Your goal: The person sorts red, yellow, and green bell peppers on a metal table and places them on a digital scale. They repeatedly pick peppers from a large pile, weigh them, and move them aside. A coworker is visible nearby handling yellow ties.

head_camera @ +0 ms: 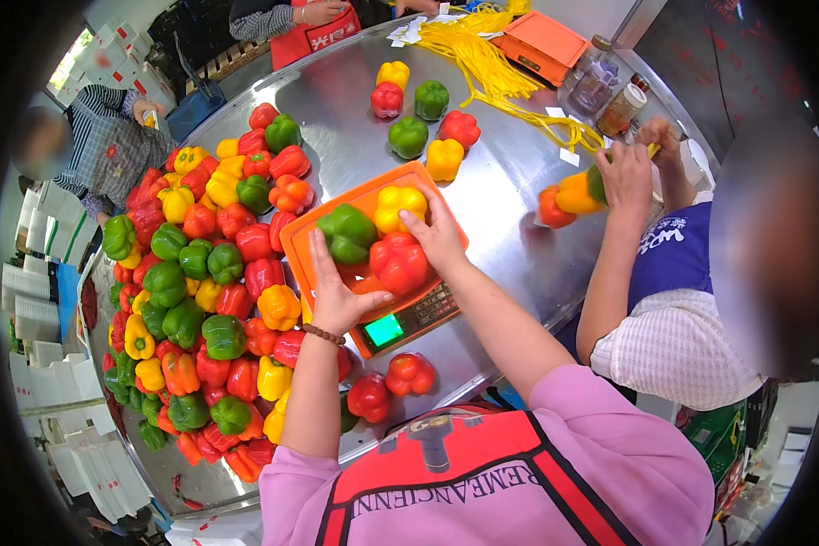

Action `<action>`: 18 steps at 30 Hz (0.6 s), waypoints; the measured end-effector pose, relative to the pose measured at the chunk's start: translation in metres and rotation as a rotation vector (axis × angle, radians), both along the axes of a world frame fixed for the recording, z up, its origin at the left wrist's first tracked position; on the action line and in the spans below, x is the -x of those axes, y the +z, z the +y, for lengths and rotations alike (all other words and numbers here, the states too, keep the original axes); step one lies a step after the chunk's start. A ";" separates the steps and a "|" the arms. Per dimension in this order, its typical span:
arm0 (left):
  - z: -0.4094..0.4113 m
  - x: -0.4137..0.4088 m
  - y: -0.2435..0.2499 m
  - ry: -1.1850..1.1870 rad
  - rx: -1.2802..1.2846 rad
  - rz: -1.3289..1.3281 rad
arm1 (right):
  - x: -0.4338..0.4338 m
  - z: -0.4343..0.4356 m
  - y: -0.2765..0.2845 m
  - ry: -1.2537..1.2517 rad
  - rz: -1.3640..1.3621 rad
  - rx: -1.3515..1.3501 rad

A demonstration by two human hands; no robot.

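Note:
A green (347, 233), a yellow (400, 209) and a red bell pepper (398, 263) lie in the orange tray of a digital scale (299, 254) with a lit green display (383, 330). My left hand (341, 290) is spread at the tray's near left, its fingers beside the green pepper and its thumb pointing at the red one. My right hand (437, 228) reaches over the tray's right side, fingers apart, touching or nearly touching the yellow and red peppers; whether it grips either, I cannot tell. Two red peppers (409, 374) sit on the metal table below the scale.
A large pile of mixed bell peppers (198, 256) covers the left of the metal table (498, 273). Several peppers (408, 138) stand behind the scale. Yellow straps (478, 58), another orange scale (546, 37) and jars (621, 109) are farther back. A co-worker's hands (628, 170) hold stacked peppers (577, 194) at right.

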State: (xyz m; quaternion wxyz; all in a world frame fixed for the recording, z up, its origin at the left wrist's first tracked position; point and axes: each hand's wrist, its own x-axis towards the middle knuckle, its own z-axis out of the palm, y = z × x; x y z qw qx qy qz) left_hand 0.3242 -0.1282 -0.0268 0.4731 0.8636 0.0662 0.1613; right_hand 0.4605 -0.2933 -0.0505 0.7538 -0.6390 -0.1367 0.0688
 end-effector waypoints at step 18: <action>-0.158 -0.041 0.061 -0.358 -0.276 -0.109 | 0.035 -0.171 0.035 -0.297 0.350 -0.590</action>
